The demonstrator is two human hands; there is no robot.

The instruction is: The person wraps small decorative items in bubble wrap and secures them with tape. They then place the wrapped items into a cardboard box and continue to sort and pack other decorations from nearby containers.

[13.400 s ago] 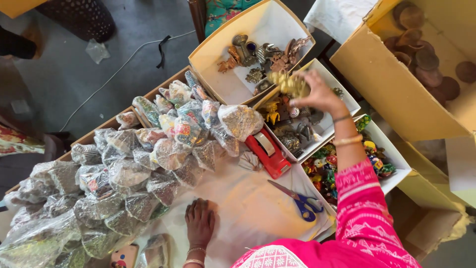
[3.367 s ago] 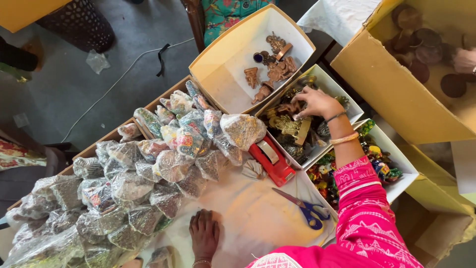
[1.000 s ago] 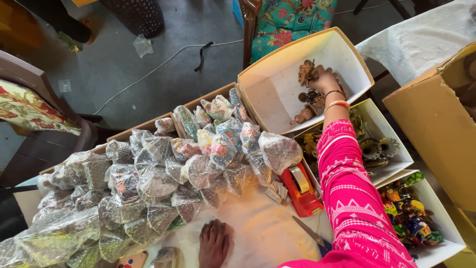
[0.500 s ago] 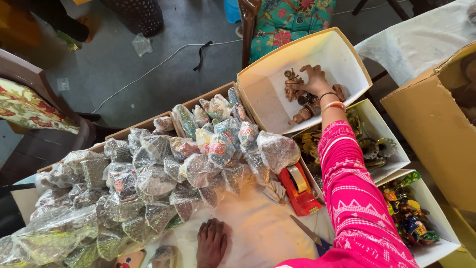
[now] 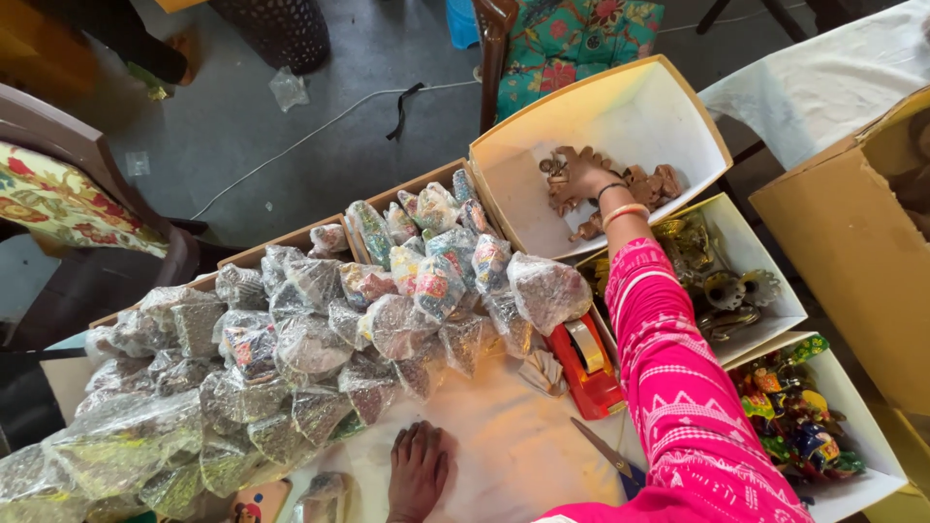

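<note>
Reached with the right hand (image 5: pixel 579 176) into the far white box (image 5: pixel 678 107), fingers curled down over small brown figurines (image 5: pixel 651 184) heaped on its floor; whether closed on one, impossible to tell. Probably light, rigid, brittle at thin limbs: better pinched round the body. Left hand (image 5: pixel 418 472) lay flat, open on the white table cover (image 5: pixel 504 436), beside the plastic-wrapped bundles (image 5: pixel 320 349).

Bright pink white-patterned sleeve (image 5: pixel 678 387), red tape dispenser (image 5: pixel 586 363), brown figurines (image 5: pixel 639 184), white-lined box (image 5: pixel 620 116), floral teal chair cushion (image 5: pixel 572 44).
</note>
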